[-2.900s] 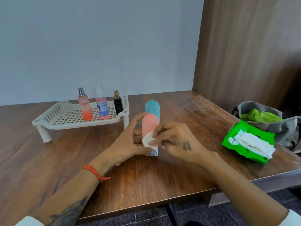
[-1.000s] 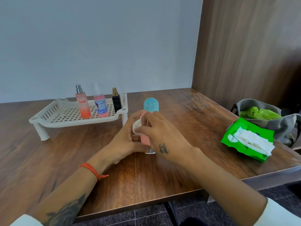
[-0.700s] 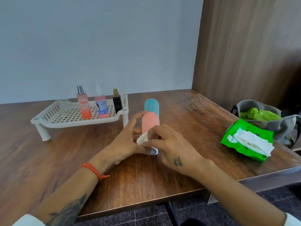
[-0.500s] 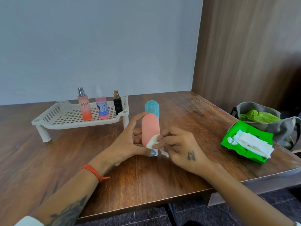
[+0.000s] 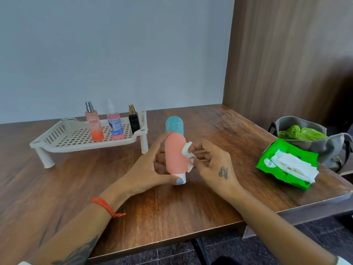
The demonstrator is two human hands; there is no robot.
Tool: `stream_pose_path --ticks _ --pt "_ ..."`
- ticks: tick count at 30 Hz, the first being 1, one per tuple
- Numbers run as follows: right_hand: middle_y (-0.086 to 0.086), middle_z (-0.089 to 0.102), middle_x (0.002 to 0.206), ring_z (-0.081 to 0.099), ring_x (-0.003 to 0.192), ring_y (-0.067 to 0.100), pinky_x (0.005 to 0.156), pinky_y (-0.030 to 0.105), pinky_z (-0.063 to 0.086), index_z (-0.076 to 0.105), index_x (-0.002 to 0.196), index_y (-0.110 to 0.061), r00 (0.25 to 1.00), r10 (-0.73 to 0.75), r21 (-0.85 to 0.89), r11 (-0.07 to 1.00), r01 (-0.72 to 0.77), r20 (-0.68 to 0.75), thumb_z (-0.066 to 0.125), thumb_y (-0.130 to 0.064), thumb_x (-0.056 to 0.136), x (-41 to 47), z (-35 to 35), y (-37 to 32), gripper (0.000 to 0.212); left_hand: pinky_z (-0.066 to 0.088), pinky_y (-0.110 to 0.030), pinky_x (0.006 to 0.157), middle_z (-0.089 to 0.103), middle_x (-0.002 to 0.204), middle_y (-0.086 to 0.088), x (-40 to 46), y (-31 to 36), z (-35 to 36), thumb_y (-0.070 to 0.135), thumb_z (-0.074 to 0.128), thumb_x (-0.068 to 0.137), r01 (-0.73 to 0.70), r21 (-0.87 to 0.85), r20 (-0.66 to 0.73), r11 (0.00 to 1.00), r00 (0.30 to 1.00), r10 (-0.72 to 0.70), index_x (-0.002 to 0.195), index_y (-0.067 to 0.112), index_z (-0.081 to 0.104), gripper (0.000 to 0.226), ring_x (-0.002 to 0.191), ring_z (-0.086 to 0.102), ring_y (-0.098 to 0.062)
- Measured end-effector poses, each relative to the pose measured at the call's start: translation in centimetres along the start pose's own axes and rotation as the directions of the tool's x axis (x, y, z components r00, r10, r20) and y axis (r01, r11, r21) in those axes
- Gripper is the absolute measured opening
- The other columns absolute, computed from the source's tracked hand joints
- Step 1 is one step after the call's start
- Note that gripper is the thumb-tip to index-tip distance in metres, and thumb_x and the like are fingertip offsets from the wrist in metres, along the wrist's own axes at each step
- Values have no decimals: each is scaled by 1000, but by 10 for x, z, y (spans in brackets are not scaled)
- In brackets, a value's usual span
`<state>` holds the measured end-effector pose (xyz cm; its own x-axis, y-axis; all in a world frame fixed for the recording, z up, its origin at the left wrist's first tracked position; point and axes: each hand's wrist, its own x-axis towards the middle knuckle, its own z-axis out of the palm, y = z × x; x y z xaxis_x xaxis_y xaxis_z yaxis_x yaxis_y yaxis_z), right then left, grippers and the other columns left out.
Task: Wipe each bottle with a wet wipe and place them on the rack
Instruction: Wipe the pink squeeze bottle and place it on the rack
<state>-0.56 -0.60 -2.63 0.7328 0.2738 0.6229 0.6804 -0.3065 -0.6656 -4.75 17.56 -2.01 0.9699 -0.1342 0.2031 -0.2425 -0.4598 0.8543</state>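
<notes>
While three bottles (image 5: 112, 122) stand on the rack (image 5: 57, 139), left hand (image 5: 147, 169) grips the pink bottle (image 5: 175, 155), right hand (image 5: 212, 163) pinches the wipe (image 5: 187, 150); blue bottle (image 5: 174, 125) waits.

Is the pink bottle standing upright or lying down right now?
Upright. The pink bottle stands on its white cap on the table, rounded end up, steadied by the left hand.

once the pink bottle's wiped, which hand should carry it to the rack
Probably the left hand: it already grips the pink bottle and is on the rack's side. The right hand pinches the wet wipe.
</notes>
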Motion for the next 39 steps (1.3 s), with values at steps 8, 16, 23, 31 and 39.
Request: stream_pose_path --ticks 8,16,23,31,39 --pt "-17 62 97 61 93 -5 77 9 49 58 108 -19 988 -135 70 988 140 -74 61 7 81 -1 1 -5 38 55 -29 88 51 131 6 0 4 0 3 81 68 21 -135 -10 991 1000 -22 134 55 19 104 101 66 -8" --pt "4 64 117 53 110 4 95 10 41 66 114 -12 927 -371 -116 920 375 51 47 -4 83 -8 12 -6 36 55 -33 91 50 139 6 -1 4 1 -2 79 69 74 -279 -7 957 997 -80 138 47 26 100 115 60 -13" --pt "1 70 98 62 79 8 71 11 47 63 118 -17 978 -207 -177 964 200 -20 57 -1 82 8 9 -1 40 54 -25 87 45 134 15 -2 7 -1 -9 81 64 20 -293 -44 956 998 -34 121 67 24 110 112 60 -4" --pt "10 63 117 61 103 23 88 22 44 62 120 -11 898 -429 -285 852 438 97 66 5 77 16 26 -10 46 55 -38 89 55 130 7 -1 4 -1 -17 77 63 8 -368 -48 930 998 -28 126 53 37 102 116 60 -14" --pt "0 71 100 62 80 4 71 9 47 63 118 -16 996 -78 -58 995 81 42 58 -14 90 17 23 -3 28 54 -36 92 45 136 11 -1 7 -1 -15 78 61 2 -355 -23 935 1000 -11 123 54 36 102 117 57 -9"
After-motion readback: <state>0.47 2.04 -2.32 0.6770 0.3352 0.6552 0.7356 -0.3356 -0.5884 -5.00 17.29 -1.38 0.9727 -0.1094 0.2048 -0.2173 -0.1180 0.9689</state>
